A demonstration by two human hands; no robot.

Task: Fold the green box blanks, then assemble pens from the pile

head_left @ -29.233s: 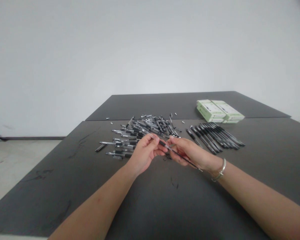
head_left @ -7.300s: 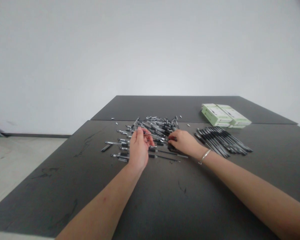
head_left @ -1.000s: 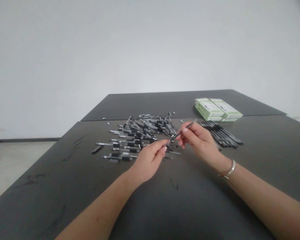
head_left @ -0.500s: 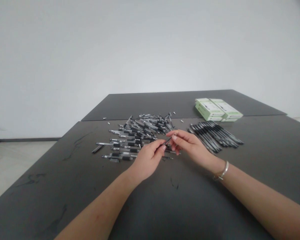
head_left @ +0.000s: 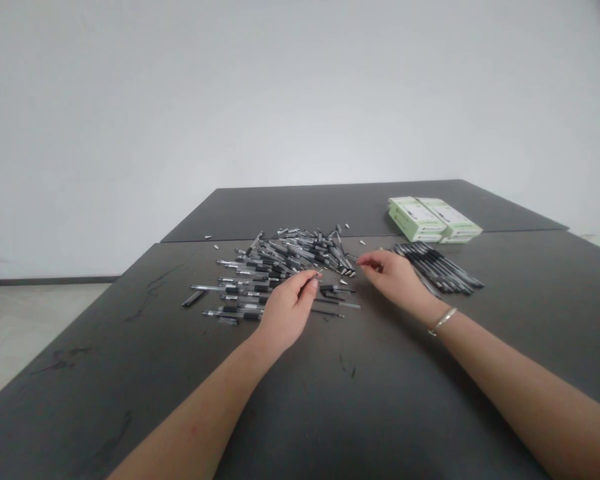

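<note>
My left hand (head_left: 287, 307) is closed with thumb and forefinger pinched on a pen (head_left: 318, 275); just its narrow tip shows, the rest hidden by the fingers. Farther right, my right hand (head_left: 395, 277) hovers low over the table between the loose pile and the row of pens, its fingertips pressed together. What they hold, if anything, is too small to make out. A pile of clear pens with black grips (head_left: 275, 253) lies behind and left of my left hand. Thin refills (head_left: 330, 313) and small black caps (head_left: 336, 289) lie just right of it.
Capped pens (head_left: 443, 267) lie side by side in a row behind my right hand. Green-and-white boxes (head_left: 420, 220) are stacked beyond them. Several small silvery tips (head_left: 362, 243) are scattered around the pile on the dark table (head_left: 300, 413). A white wall rises behind.
Both hands were together at one pen. My right hand has let go of it and moved right, its fingertips now by the pile's right edge. My left hand has stayed nearly in place, holding the pen.
</note>
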